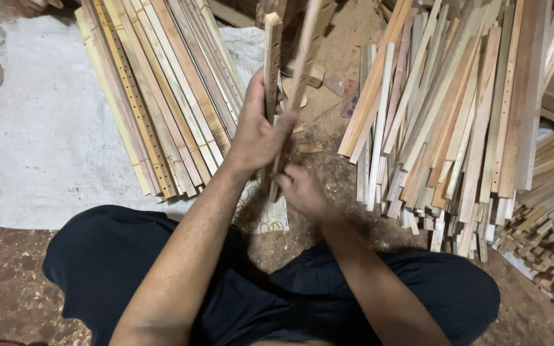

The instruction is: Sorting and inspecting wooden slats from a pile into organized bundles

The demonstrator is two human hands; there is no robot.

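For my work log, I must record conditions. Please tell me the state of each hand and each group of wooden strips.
Left hand: closed around the drilled wooden strip, held upright.
Right hand: gripping the lower end of the plain wooden strip.
Left pile of light wooden strips: lying flat, neatly aligned.
Right pile of mixed wooden strips: lying loosely, fanned out.

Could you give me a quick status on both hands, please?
Left hand gripping upright wooden slats. Right hand holding their lower ends. Slat piles both sides, nothing blocking.
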